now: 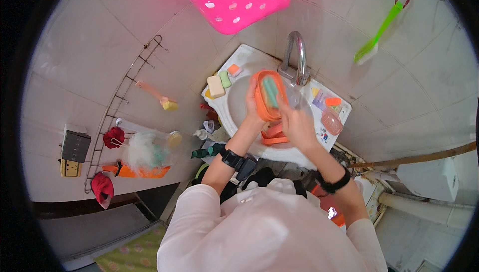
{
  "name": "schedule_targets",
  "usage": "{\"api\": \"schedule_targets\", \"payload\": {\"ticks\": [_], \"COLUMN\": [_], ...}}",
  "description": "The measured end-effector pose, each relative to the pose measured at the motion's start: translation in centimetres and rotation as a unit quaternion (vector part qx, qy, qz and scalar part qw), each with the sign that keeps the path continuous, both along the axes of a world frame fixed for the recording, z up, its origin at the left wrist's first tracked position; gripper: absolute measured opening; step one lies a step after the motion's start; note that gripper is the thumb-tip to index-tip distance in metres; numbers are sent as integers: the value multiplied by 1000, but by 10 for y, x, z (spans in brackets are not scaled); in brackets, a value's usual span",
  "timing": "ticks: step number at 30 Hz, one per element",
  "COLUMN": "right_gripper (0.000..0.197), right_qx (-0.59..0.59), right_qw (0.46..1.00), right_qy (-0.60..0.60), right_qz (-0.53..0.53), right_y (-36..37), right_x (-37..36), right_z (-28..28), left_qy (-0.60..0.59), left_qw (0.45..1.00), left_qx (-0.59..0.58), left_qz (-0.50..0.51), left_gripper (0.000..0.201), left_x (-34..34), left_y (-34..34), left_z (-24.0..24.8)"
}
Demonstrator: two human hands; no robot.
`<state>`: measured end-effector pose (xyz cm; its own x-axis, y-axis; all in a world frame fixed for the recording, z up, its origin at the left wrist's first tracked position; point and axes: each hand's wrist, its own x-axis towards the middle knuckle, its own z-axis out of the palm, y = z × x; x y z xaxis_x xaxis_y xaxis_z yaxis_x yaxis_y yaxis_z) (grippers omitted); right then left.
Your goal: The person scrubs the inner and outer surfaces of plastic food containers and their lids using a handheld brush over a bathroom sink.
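My left hand (252, 103) grips an oval orange soap dish (263, 114), tilted over the white sink basin (238, 97). Against the inside of the dish lies a teal-green oblong thing (270, 91), smeared by motion, so its kind is unclear. My right hand (298, 125) is closed at its lower end, fingers pressed to it. Just below both hands, another orange-red plastic piece (274, 133) rests in the basin. On the sink's left ledge are a cream soap bar (215, 86), a green soap piece (225, 79) and an orange-and-pink piece (234, 69).
A chrome faucet (298, 55) rises behind the basin. On the right ledge sits a clear pinkish soap box (331, 121). A pink basket (234, 2) hangs above, a green brush (379, 35) on the right wall. A wire rack (117, 97) holds brushes and a white mesh puff (142, 150).
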<state>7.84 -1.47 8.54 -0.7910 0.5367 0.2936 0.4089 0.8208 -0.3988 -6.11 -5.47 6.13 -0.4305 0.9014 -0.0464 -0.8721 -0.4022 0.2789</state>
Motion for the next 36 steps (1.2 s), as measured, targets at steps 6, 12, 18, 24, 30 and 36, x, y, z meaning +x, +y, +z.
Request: {"api": "schedule_targets", "payload": {"ticks": [6, 12, 18, 24, 30, 36], "right_gripper": [41, 41, 42, 41, 42, 48], "right_qx": [-63, -27, -74, -46, -118, -32], "right_qw": [997, 999, 997, 999, 988, 999], "right_qy": [-44, -29, 21, 0, -77, 16], "right_qz": [6, -27, -9, -8, -55, -6], "right_y": [-9, 8, -9, -16, 6, -10], "right_x": [11, -4, -5, 11, -2, -1], "right_z": [-1, 8, 17, -2, 24, 13], "left_qy": [9, -38, 16, 53, -20, 25], "left_qw": [1000, 999, 1000, 997, 1000, 999], "left_qx": [9, -16, -1, -20, -4, -10], "left_qz": [26, 9, 22, 46, 2, 33], "left_gripper": [42, 41, 38, 44, 42, 42], "left_x": [-12, -12, -5, -15, -14, -5], "left_y": [4, 10, 4, 7, 6, 5], "left_z": [-6, -17, -21, -23, -31, -17]}}
